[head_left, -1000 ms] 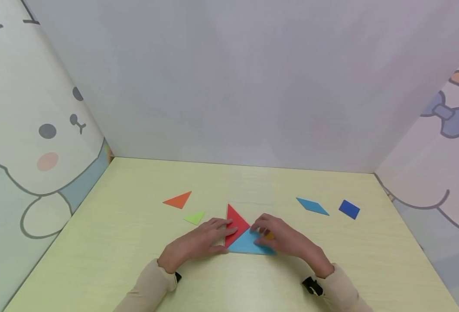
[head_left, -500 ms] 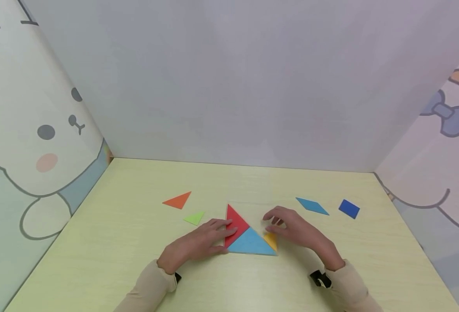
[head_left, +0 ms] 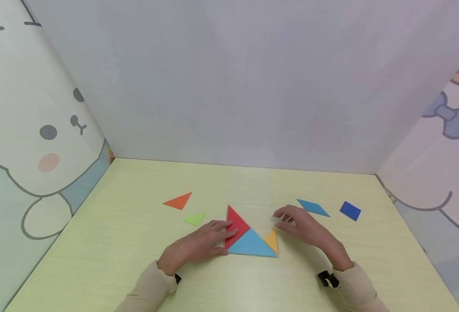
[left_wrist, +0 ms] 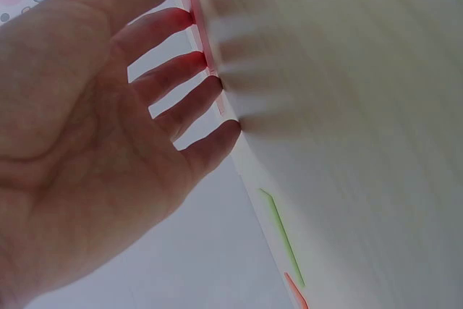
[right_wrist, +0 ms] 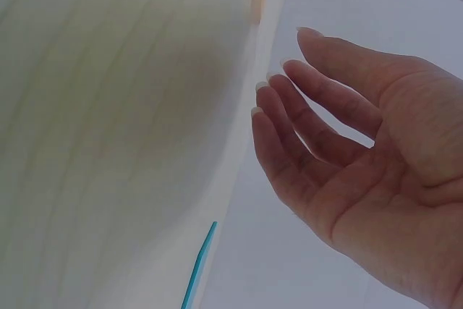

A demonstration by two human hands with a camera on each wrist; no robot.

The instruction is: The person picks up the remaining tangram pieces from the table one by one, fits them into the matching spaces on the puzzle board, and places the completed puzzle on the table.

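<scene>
The right hand (head_left: 301, 223) has slid farther right and clear of the small yellow triangle (head_left: 272, 242) — that piece now shows in full, just right of centre in the lower half of the frame. And the left hand (head_left: 200, 242)? It has stayed where it was, fingers extended and spread, fingertips resting on the red triangle (head_left: 235, 219) just left of the yellow one. The right hand holds nothing: its fingers are loosely bent, thumb apart from them, near the yellow triangle's upper tip. Look at the middle of the lower half now: the red triangle meets the large light-blue triangle (head_left: 252, 243) edge to edge, and the yellow one lies along the lower end of the blue's right-hand slope. Left of centre, there's an orange triangle (head_left: 178, 201), with a lime-green triangle (head_left: 194, 219) below it and to its right, near the left hand. Over to the right of the frame, a blue parallelogram (head_left: 313, 207) lies just beyond the right hand, and farther right sits a dark-blue square (head_left: 350, 210). All of it is on a pale wooden table (head_left: 116, 255), beige sleeves (head_left: 147, 284) coming in from the bottom edge — a plain grey-white wall (head_left: 233, 86) fills the upper middle, and cartoon-printed panels (head_left: 22, 108) flank it at left and right.
</scene>
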